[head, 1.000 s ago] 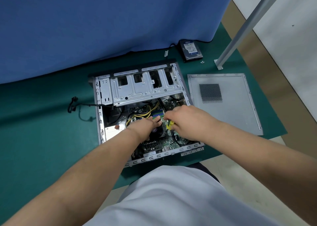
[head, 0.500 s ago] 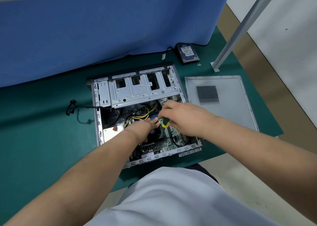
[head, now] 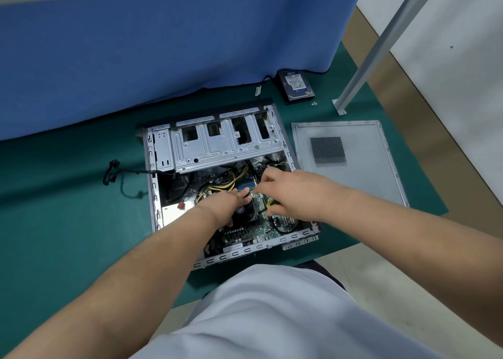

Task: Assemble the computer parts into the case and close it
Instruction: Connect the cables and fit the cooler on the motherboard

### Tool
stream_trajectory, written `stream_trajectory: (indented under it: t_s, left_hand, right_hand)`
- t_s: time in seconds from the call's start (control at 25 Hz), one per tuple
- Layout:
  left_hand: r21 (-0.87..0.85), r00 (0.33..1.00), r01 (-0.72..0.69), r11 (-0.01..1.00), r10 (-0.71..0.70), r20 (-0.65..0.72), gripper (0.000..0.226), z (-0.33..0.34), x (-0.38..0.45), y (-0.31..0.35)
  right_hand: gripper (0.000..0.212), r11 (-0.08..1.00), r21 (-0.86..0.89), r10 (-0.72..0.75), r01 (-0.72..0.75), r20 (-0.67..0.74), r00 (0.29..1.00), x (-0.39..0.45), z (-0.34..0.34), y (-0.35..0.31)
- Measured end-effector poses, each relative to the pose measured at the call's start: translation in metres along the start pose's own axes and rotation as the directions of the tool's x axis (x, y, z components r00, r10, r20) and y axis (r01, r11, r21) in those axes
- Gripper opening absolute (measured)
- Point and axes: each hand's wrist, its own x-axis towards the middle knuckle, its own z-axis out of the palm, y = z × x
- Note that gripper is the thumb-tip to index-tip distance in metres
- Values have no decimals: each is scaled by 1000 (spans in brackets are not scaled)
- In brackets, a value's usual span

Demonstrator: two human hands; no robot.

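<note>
The open computer case [head: 152, 184] lies flat on the green mat, its silver drive cage [head: 226, 146] at the far end. Inside I see the motherboard [head: 245, 232] and a black CPU cooler [head: 246, 213]. My left hand [head: 223, 204] rests on the cooler with its fingers stretched out to the right. Just to the right of it, my right hand [head: 291, 192] grips a yellow-handled screwdriver [head: 270, 202] with curled fingers. The screwdriver's tip is hidden. The grey side panel [head: 353, 173] lies flat to the right of the case.
A hard drive [head: 296, 86] and small screws [head: 315, 103] lie at the back right, near a slanted metal post [head: 381, 42]. A black cable [head: 114, 173] trails out of the case to the left. A blue curtain [head: 163, 45] closes off the far side.
Both hands stay over the cooler. My right hand has shifted only slightly with the screwdriver, and my view has drifted a little.
</note>
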Motion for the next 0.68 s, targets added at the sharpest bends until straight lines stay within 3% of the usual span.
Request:
stream_trajectory:
  t_s: [0.08, 0.24, 0.48, 0.68]
  left_hand:
    - [-6, 1000, 3, 1000, -3, -9, 92, 0, -1, 0]
    - [2, 1000, -2, 1000, 2, 4, 93, -2, -1, 1]
    - [5, 999, 31, 1000, -31, 25, 93, -4, -1, 2]
    - [13, 1000, 19, 1000, -19, 15, 94, -4, -4, 4]
  right_hand:
    - [40, 996, 23, -89, 89, -11, 996, -4, -4, 5]
    - [28, 994, -23, -111, 110, -68, 991, -4, -5, 6]
    - [55, 962, -53, 253, -266, -182, 950, 5, 9, -16]
    - [46, 971, -10, 234, -240, -177, 956, 10, 6, 0]
